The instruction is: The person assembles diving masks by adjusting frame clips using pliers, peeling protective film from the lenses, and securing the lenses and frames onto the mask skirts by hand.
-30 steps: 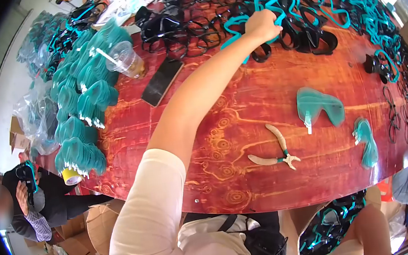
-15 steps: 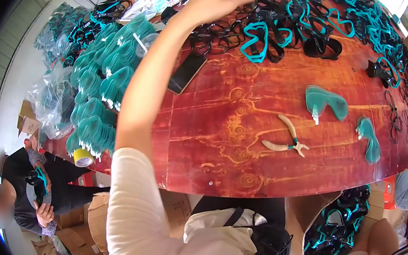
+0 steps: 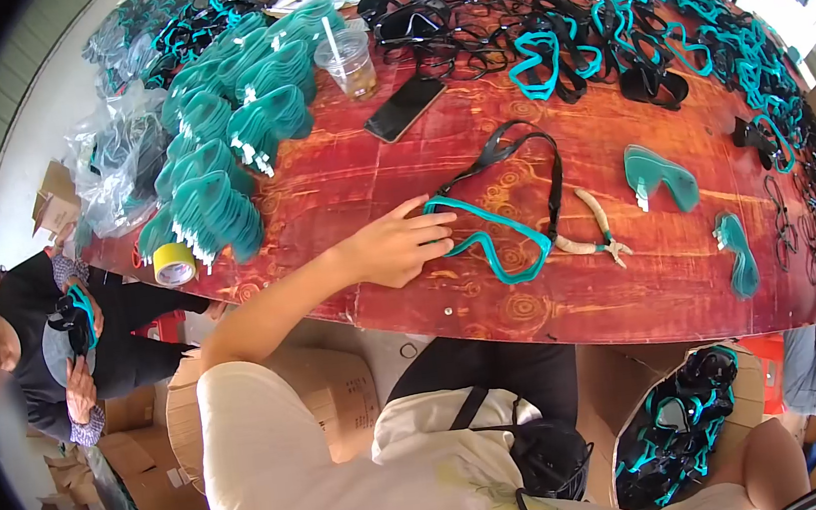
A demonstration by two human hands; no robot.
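Observation:
My left hand (image 3: pixel 399 246) is closed on the left end of a turquoise goggle frame (image 3: pixel 517 277), just above or on the red table (image 3: pixel 394 307). A black strap (image 3: pixel 556 178) loops from the frame toward the far side. Right beside the frame lie pliers with pale handles (image 3: pixel 592 209), partly behind the strap and frame. Farther right are a teal goggle lens piece (image 3: pixel 661 178) and a second one (image 3: pixel 737 255), perhaps small stacks. My right hand is out of view; part of a bare limb shows at bottom right.
Teal lens stacks (image 3: pixel 212 217), yellow tape (image 3: pixel 174 265), a plastic cup (image 3: pixel 346 66) and a phone (image 3: pixel 406 108) occupy the left side. Goggle frames (image 3: pixel 538 67) and straps crowd the far and right edges. A box of goggles (image 3: pixel 675 436) stands below. Other people work nearby.
My left hand has come back from the far edge with the goggle frame, now low near the table's front. The cup has come fully into view, and the view has shifted slightly.

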